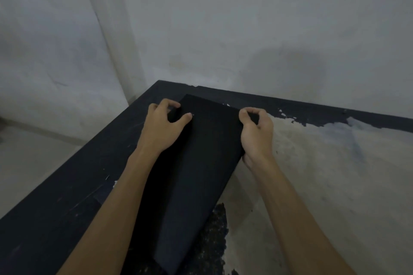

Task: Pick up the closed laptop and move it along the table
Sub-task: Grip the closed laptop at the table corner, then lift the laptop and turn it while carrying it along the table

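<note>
A closed black laptop [201, 163] lies lengthwise on the dark table [312, 174], its far end near the table's back corner. My left hand [162, 127] grips the laptop's left edge near the far end, fingers curled over the side and thumb on top. On the opposite side, my right hand [257, 134] clasps the right edge, fingers wrapped round it. My left forearm covers part of the lid. Whether the laptop is lifted off the table or resting on it I cannot tell.
The tabletop's black coating is worn away to a pale patch [324, 185] on the right. A grey wall [245, 29] runs just behind the table's back edge. The table's left edge [89, 154] drops to a pale floor [26, 163].
</note>
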A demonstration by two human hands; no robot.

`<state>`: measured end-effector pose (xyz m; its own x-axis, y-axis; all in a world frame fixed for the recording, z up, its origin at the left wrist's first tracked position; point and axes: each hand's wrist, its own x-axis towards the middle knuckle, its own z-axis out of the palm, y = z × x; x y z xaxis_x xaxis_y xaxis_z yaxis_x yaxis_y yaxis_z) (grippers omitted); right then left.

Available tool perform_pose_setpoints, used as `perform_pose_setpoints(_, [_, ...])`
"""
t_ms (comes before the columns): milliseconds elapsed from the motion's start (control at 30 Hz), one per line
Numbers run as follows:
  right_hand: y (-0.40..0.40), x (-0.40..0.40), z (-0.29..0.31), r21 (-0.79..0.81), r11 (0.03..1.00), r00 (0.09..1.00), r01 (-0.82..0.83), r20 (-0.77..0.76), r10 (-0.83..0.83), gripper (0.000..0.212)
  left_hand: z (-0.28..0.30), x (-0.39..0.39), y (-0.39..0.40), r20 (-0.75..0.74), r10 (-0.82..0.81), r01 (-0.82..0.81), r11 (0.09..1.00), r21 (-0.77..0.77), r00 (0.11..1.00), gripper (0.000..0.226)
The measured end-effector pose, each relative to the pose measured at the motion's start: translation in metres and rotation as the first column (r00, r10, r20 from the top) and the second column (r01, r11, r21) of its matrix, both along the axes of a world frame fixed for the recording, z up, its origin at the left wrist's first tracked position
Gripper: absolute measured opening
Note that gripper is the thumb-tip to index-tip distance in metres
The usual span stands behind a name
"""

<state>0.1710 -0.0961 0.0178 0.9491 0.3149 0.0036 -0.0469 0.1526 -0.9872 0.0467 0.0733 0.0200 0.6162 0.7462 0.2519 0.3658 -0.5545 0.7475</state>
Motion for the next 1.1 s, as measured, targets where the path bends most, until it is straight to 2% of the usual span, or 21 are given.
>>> perform_pose_setpoints(133, [-0.019,0.019,0.011,0.029,0.999,0.998,-0.043,-0.053,0.044,0.006,0.011,0.016,-0.007,-0.024,-0.106,0.106,0.994,0.003,0.994,0.036])
perform_pose_setpoints(333, [-0.061,0.056,0.027,0.084,0.984,0.987,-0.157,-0.017,0.159,0.007,0.032,0.048,-0.024,0.046,-0.280,0.280,0.960,0.013,0.959,0.032])
perform_pose_setpoints(467, [-0.083,0.072,0.029,0.089,0.964,0.967,-0.251,-0.021,0.253,0.009,0.043,0.063,-0.036,0.135,-0.368,0.389,0.898,-0.206,0.920,0.021])
perform_pose_setpoints(533, [-0.091,0.078,0.029,0.083,0.958,0.961,-0.275,-0.017,0.278,0.011,0.046,0.067,-0.043,0.168,-0.403,0.436,0.842,-0.317,0.900,0.027])
perform_pose_setpoints(600, [-0.096,0.082,0.029,0.077,0.959,0.961,-0.273,-0.020,0.276,0.011,0.046,0.072,-0.047,0.145,-0.428,0.450,0.816,-0.362,0.892,0.034])
perform_pose_setpoints(900, [-0.097,0.085,0.034,0.035,0.944,0.942,-0.329,-0.049,0.331,0.007,0.032,0.082,-0.050,0.233,-0.277,0.360,0.772,-0.523,0.932,0.047])
perform_pose_setpoints(1033, [-0.095,0.082,0.039,-0.068,0.932,0.935,-0.355,-0.023,0.354,0.024,0.032,0.078,-0.043,0.248,-0.216,0.324,0.748,-0.579,0.944,0.053])
perform_pose_setpoints(1100, [-0.095,0.081,0.041,-0.148,0.916,0.925,-0.374,0.012,0.380,0.023,0.034,0.075,-0.039,0.265,-0.160,0.290,0.757,-0.585,0.951,0.049])
